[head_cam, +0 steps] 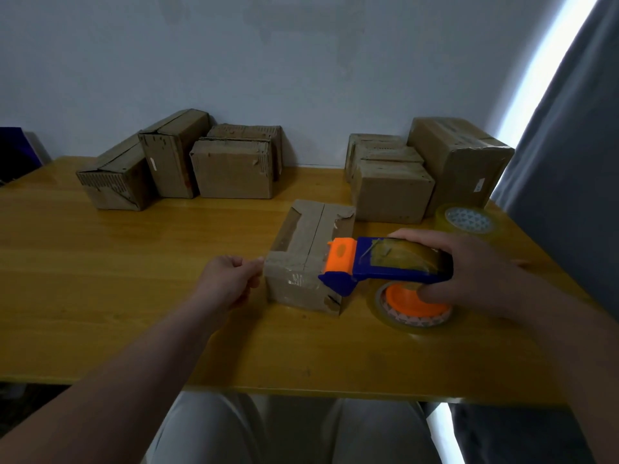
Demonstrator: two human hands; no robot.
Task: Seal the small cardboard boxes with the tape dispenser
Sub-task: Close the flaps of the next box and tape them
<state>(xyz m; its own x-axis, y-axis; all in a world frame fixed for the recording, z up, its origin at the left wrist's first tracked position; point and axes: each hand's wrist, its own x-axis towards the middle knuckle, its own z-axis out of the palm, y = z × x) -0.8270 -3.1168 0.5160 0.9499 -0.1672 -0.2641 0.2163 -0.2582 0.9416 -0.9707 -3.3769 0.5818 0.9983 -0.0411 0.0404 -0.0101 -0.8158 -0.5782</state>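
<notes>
Small cardboard box [303,259] sits on the yellow wooden table [134,262], a bit right of centre. Its flaps are down, the centre seam shows, and torn old tape patches mark the top and the near face. Right hand [482,269] grasps the tape dispenser [388,262] (blue body, orange head) from the right: fingers wrap over the far side and one digit presses the orange hub underneath. The orange head lies on the box's top at its near right edge. The dispenser's tape roll [415,309] hangs just right of the box, low over the table; whether it touches the wood can't be told. The tape is clear and the frame dim, so any fresh strip on the box is unreadable. Left hand [227,279] is just left of the box's near left corner, fingers curled, thumb and forefinger tips close to the edge. Whether it pinches anything, or touches the box, cannot be told. Far left, against the wall, a cluster of boxes [231,169] overlap and hide each other's sides. Far right, a row of small boxes [392,189] stands beside a bigger box [459,155]. A spare tape roll [469,221] lies flat, its near edge hidden by the right hand. A grey curtain [569,162] is cut off at the right. A dark blue object [13,149] at the far left is cropped and unidentifiable. Legs [284,430] below the near table edge are cropped at the bottom.
</notes>
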